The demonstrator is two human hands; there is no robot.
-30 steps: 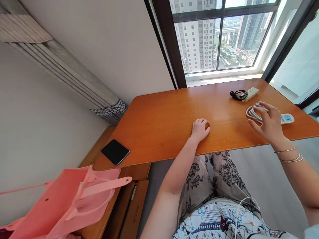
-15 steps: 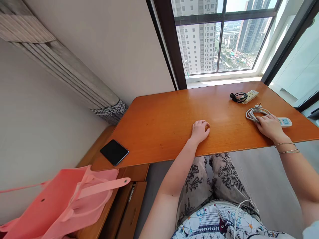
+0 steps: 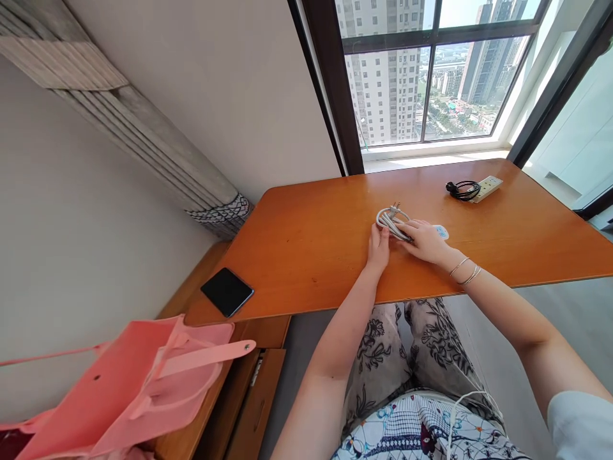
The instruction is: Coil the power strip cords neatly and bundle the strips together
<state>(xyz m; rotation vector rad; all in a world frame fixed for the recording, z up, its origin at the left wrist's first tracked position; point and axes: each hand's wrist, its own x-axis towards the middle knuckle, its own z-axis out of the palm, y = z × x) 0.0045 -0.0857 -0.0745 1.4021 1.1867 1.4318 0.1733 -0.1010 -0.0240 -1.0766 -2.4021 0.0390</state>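
Note:
A white power strip (image 3: 441,232) with its cord (image 3: 389,217) wound in a loose coil is in front of me, over the middle of the wooden table. My right hand (image 3: 426,241) is closed around the strip and the near side of the coil, covering most of the strip's body. Only its far right end with blue-tinted sockets shows. The plug sticks up at the top of the coil. From the left, my left hand (image 3: 378,248) grips the coil's lower left edge, its fingers partly hidden behind the cord.
Further back on the right lies a cream power strip (image 3: 488,188) with a coiled black cord (image 3: 463,190). A black tablet (image 3: 227,292) rests at the left corner of the wooden table (image 3: 306,249). An open pink bag (image 3: 143,383) stands at lower left, beside a drawer (image 3: 261,402).
My right hand has brought the white power strip and its coiled cord leftward from the table's right side. My left hand, earlier resting on the table, now meets the coil.

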